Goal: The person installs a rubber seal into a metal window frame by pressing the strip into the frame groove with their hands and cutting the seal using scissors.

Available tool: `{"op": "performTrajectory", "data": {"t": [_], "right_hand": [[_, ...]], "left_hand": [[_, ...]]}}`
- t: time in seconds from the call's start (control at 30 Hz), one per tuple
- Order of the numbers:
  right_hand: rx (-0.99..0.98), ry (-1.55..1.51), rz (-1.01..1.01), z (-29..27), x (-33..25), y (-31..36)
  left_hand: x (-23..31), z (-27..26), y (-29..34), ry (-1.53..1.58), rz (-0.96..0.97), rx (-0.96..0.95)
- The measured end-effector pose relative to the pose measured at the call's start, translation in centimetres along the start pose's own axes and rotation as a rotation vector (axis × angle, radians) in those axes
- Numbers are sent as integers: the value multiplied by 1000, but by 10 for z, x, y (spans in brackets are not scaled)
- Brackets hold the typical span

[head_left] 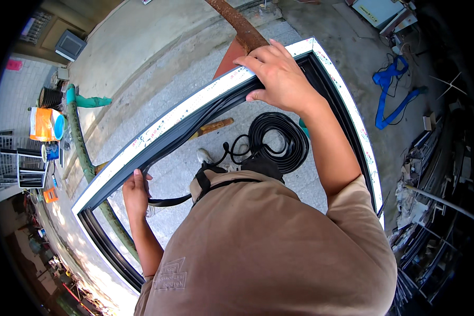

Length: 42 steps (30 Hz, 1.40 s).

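Note:
A large window frame (163, 125), dark with white printed film on its outer faces, surrounds my body at an angle. My right hand (283, 79) grips its far side close to the far right corner, fingers over the film and thumb on the inner side. Farther left along that same side, my left hand (136, 196) pinches a black rubber strip (171, 201) at the frame's inner edge. Loose lengths of strip run along the inner groove between my hands. From my left hand the strip trails toward a black coil (296, 152) on the ground; my shirt hides part of it.
A green pole (80, 134) passes under the frame at left, and a rusty bar (237, 23) lies beyond it. Blue straps (387, 84) lie at right, near piled metal profiles (432, 210). An orange-and-white bag (42, 124) stands far left.

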State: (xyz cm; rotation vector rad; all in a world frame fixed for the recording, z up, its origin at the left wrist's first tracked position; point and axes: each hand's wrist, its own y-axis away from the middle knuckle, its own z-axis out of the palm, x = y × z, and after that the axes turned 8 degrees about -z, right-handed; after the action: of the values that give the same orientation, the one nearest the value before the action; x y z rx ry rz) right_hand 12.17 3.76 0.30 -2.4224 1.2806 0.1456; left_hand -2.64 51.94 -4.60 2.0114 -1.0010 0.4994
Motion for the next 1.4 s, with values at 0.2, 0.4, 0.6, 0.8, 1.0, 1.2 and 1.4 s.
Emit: {"op": "performTrajectory", "data": {"t": [0.2, 0.4, 0.6, 0.8, 1.0, 1.2, 1.4], "right_hand": [[129, -78, -76, 22, -27, -8], [172, -74, -40, 30, -37, -11], [152, -64, 55, 29, -45, -14], [104, -84, 133, 28, -54, -23], [151, -91, 45, 34, -55, -20], [179, -94, 60, 40, -63, -24], [86, -119, 130, 31, -67, -30]], "left_hand": [[7, -4, 2, -62, -13, -10], [12, -6, 6, -108, -31, -11], [13, -6, 13, -107, -39, -25], [0, -3, 17, -69, -46, -61], [12, 0, 19, -93, -48, -5], [10, -3, 21, -104, -67, -20], [-5, 0, 21, -69, -85, -93]]}}
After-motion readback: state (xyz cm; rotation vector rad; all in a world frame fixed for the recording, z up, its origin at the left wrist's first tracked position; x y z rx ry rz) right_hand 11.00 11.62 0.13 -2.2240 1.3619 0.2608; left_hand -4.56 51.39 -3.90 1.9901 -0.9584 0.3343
